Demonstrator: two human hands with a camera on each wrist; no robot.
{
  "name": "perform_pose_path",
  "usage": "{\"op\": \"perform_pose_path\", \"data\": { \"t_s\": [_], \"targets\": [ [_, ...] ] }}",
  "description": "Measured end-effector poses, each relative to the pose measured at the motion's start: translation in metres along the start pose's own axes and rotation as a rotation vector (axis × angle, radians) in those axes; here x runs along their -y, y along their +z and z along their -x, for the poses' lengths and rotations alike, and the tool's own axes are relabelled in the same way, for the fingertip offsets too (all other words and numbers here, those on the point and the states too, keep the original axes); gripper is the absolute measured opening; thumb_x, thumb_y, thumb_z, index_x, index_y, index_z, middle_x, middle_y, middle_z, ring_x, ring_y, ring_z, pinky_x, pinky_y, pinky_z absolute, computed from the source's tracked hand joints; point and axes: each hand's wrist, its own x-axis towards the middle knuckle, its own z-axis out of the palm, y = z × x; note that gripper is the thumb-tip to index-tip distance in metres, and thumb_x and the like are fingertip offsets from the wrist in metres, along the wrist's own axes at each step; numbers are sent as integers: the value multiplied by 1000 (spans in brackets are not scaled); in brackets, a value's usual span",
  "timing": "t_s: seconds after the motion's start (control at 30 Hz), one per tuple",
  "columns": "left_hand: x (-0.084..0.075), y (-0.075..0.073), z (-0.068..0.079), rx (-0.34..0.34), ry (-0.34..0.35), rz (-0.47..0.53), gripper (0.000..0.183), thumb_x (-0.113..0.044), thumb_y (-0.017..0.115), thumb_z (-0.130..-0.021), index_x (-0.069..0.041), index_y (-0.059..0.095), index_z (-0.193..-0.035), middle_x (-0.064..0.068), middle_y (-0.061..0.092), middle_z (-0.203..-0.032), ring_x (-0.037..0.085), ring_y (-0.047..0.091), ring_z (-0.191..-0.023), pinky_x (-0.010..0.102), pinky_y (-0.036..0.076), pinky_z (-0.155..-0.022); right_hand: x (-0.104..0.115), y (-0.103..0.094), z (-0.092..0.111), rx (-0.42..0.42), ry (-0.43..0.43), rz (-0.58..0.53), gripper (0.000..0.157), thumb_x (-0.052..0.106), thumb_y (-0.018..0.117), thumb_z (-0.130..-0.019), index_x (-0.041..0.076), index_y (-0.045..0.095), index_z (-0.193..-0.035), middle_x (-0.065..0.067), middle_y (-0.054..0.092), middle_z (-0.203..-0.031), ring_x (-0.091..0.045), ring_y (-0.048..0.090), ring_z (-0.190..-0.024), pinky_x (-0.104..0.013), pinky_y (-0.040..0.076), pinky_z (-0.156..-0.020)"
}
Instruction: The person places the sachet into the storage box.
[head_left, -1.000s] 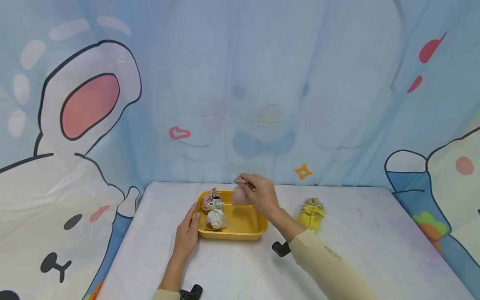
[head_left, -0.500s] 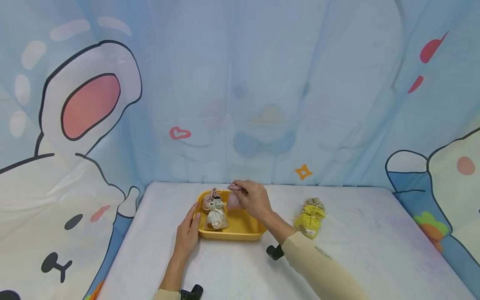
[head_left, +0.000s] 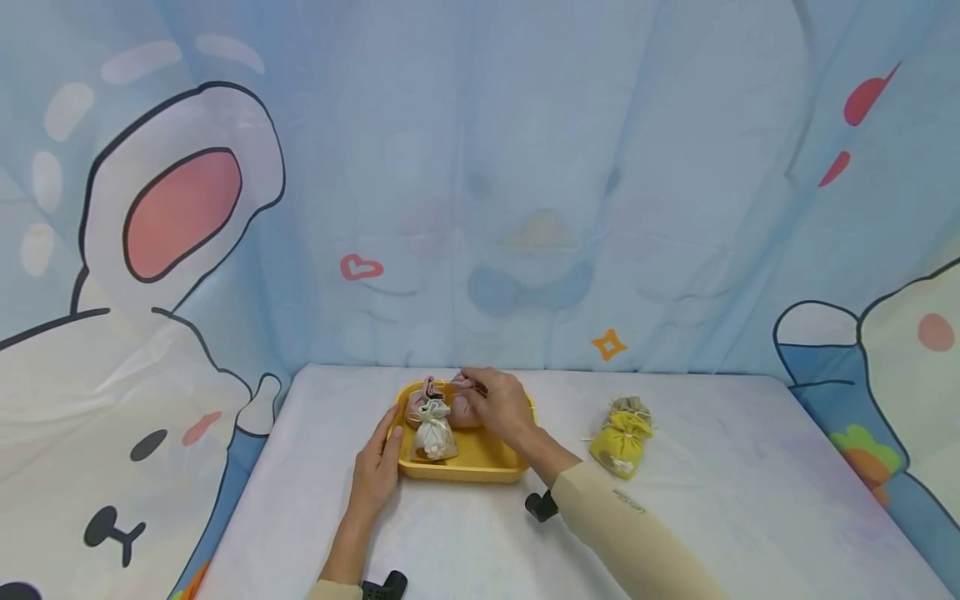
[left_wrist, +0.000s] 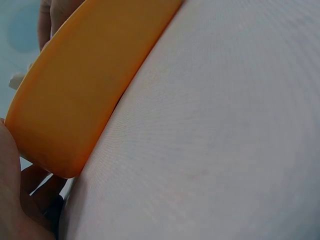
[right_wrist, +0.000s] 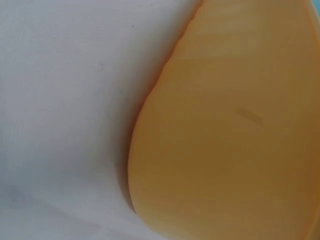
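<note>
At the table's back stands a yellow tray [head_left: 471, 472], its left end held by my left hand [head_left: 375, 469], thumb at the rim and fingers along the outer side. My right hand [head_left: 501, 406] pinches the gathered neck of a pink drawstring pouch [head_left: 463, 413], low inside the tray; whether it touches the bottom is hidden. To its left, a white drawstring pouch [head_left: 434, 433] leans in front of another pink drawstring pouch [head_left: 415, 408] with a dark-edged top. The left wrist view shows the tray's outer wall [left_wrist: 75, 95] and part of my left hand [left_wrist: 12, 195].
Right of the tray, a yellow drawstring pouch [head_left: 622, 443] lies against a grey-green pouch [head_left: 632, 406] on the white-covered table [head_left: 720, 500]. Behind the table hangs a blue printed curtain [head_left: 540, 167].
My right hand has moved left and down with the pink pouch, lowering it into the tray next to the white pouch. The left hand has stayed on the tray.
</note>
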Motion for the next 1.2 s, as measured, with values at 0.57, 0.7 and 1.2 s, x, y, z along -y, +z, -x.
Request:
{"op": "perform_pose_path", "data": {
  "t_s": [0.57,0.7,1.2],
  "targets": [
    [1,0,-1,12,-12,8,48,-36,45,-113,-22,46,-159,6,47,-162,32,42,-151,52,35,-125,-8,5,-1,117,102,38,40,14,71,-100,12,67,-140,-7,75,-126,-26,71,-116,-43,60,-101],
    [0,0,-1,17,-13,2,49,-37,44,-113,-21,45,-159,7,46,-162,33,41,-151,52,35,-125,-7,3,-1,127,107,45,42,12,71,-99,13,66,-141,-8,74,-128,-28,69,-119,-45,58,-104],
    [-4,-2,1,25,-26,0,48,-38,44,-113,-24,45,-159,6,47,-162,32,42,-151,52,35,-125,-8,-6,6,119,155,33,51,18,73,-98,10,58,-146,-8,78,-115,-29,72,-106,-48,60,-99]
  ]
}}
